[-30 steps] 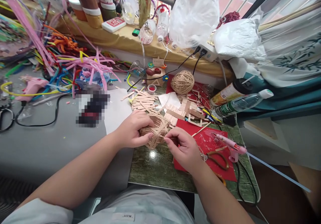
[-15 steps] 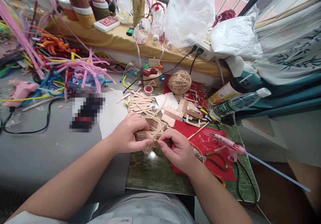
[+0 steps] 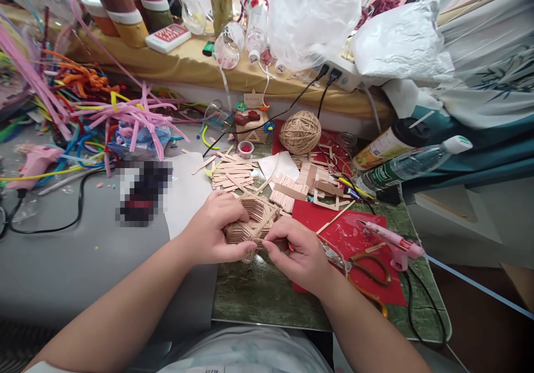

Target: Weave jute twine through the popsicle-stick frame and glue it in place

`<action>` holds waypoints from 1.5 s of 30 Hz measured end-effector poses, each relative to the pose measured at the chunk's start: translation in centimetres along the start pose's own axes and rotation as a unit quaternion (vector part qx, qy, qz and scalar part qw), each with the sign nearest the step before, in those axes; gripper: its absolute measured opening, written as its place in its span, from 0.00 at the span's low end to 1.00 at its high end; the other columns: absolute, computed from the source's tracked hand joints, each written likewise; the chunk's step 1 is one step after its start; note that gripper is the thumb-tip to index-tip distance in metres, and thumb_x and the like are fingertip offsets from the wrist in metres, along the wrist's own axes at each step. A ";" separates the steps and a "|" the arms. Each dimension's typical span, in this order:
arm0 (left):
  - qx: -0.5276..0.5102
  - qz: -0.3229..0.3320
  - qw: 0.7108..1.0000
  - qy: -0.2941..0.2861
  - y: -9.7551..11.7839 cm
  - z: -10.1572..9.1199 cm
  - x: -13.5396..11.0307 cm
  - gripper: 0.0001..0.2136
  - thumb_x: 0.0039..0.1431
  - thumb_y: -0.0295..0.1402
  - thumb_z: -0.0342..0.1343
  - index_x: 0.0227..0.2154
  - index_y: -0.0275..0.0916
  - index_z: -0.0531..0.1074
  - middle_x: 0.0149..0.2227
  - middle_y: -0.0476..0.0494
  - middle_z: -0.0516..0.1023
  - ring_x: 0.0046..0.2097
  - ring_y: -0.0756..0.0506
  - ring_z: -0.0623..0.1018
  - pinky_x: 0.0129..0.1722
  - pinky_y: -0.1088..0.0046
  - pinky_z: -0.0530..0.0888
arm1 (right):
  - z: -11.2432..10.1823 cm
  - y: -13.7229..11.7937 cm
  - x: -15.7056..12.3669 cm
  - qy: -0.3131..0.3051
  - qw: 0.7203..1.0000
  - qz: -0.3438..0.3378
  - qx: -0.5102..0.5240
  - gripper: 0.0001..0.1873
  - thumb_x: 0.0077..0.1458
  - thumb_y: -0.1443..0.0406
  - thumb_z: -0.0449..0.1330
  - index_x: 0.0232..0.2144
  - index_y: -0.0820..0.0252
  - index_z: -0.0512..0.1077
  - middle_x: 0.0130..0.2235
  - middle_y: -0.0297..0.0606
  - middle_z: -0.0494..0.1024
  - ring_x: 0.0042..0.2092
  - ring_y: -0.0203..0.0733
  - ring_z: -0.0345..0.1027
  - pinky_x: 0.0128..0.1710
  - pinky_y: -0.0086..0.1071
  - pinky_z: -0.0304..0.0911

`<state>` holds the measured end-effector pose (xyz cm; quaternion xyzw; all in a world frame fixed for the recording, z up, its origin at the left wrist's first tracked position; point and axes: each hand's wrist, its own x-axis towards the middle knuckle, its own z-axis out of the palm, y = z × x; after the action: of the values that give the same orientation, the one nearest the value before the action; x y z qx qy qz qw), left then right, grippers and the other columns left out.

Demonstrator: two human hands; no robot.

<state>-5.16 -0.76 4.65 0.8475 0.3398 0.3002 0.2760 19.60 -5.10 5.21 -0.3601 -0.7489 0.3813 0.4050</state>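
Note:
A small many-sided basket of stacked craft sticks (image 3: pixel 246 232), bound with twine at its corners, is held tilted above the table's front. My left hand (image 3: pixel 219 225) is closed around its left side, fingers over the rim and thumb along the near edge. At the near right corner, my right hand (image 3: pixel 297 250) pinches a thin strand that looks like twine; the fingertips hide most of it. A strand of twine (image 3: pixel 336 249) trails behind that hand over a red sheet (image 3: pixel 315 215). The twine ball (image 3: pixel 300 132) sits farther back.
Loose craft sticks (image 3: pixel 233 173) and stick panels (image 3: pixel 288 194) lie beyond the basket. To the right are scissors (image 3: pixel 377 267), a pink glue gun (image 3: pixel 394 242) with its cord, a water bottle (image 3: pixel 411 167) and a cup (image 3: pixel 386 145). Pipe cleaners (image 3: pixel 129 114) crowd the left.
The basket has tipped slightly, its opening showing more. My left thumb and right fingertips remain close at the near corner. The whole view has shifted a little.

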 end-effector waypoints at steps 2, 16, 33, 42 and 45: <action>0.004 -0.004 1.000 0.004 0.1 0.1 0.0 0.19 0.61 0.53 0.63 0.33 0.42 0.68 0.29 0.48 0.72 0.35 0.42 0.72 0.43 0.60 0.62 | -0.1 0.0 0.1 -0.002 1.000 -0.006 0.002 0.04 0.68 0.67 0.63 0.37 0.54 0.75 0.33 0.36 0.77 0.34 0.40 0.69 0.35 0.36 0.66; 0.007 -0.014 1.000 -0.012 0.3 0.2 0.2 0.14 0.62 0.47 0.61 0.33 0.42 0.68 0.29 0.48 0.71 0.35 0.43 0.71 0.44 0.58 0.63 | -0.4 0.5 0.2 -0.002 1.000 -0.008 0.013 0.03 0.68 0.67 0.64 0.39 0.54 0.76 0.33 0.36 0.78 0.34 0.41 0.70 0.33 0.36 0.67; -0.007 -0.050 0.999 -0.004 0.4 0.1 0.2 0.18 0.61 0.50 0.65 0.30 0.42 0.68 0.27 0.50 0.72 0.34 0.44 0.70 0.42 0.60 0.63 | -0.3 0.5 0.3 -0.016 0.999 -0.026 0.009 0.04 0.67 0.69 0.64 0.39 0.54 0.76 0.33 0.36 0.78 0.35 0.40 0.71 0.35 0.35 0.68; -0.025 -0.041 0.998 -0.046 0.7 -0.6 0.3 0.17 0.70 0.49 0.58 0.33 0.41 0.70 0.29 0.48 0.72 0.37 0.43 0.71 0.45 0.60 0.63 | -0.5 0.8 0.4 -0.004 0.999 -0.036 -0.006 0.04 0.67 0.69 0.64 0.39 0.53 0.76 0.32 0.35 0.78 0.33 0.40 0.71 0.33 0.34 0.68; -0.060 -0.037 0.995 -0.071 0.5 -0.9 0.3 0.21 0.76 0.51 0.44 0.36 0.42 0.72 0.31 0.45 0.75 0.38 0.42 0.72 0.46 0.58 0.63 | -0.5 0.9 0.5 0.006 0.999 -0.033 -0.005 0.04 0.67 0.68 0.63 0.38 0.54 0.76 0.31 0.35 0.77 0.32 0.40 0.70 0.31 0.34 0.67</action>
<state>-5.40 -0.58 5.70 0.8350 0.3322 0.2491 0.3610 20.04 -4.18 4.77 -0.3393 -0.7602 0.3617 0.4197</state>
